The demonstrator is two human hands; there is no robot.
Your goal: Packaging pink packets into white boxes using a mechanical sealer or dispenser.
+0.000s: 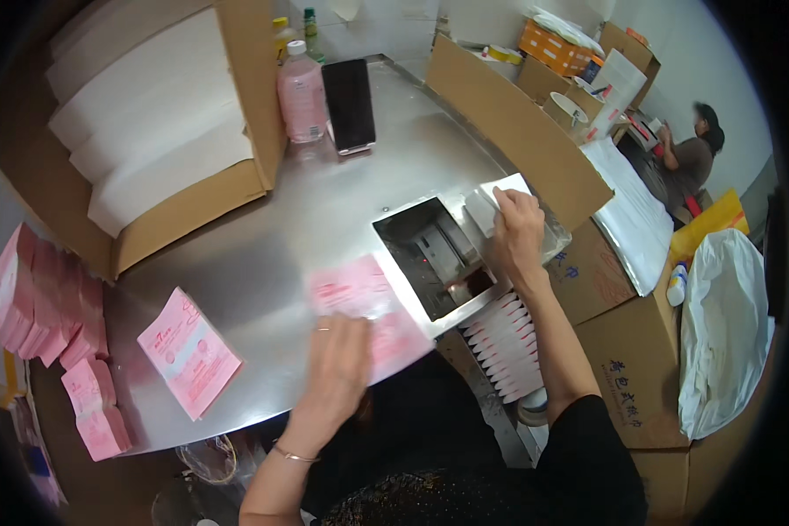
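My left hand (pixel 335 364) is blurred by motion, its fingers closed at the left side of a pink printed bag (pixel 386 320), which is smeared too. This bag lies over the steel table's front edge, just left of a square opening (pixel 434 254). Past the opening, my right hand (pixel 519 230) grips a small stack of white tissues (pixel 486 209), thumb and fingers around it. A pile of flat pink bags (pixel 188 355) rests on the table to the left of my left hand.
A cardboard box (pixel 193 223) of white tissue stacks stands at the far left. Bundled pink packs (pixel 39 298) sit below it. Behind are a bottle of pink liquid (pixel 302 96) and a phone (pixel 349 105). Packed tissues (pixel 507 346) line up under the opening. Another person (pixel 693 162) works at the far right.
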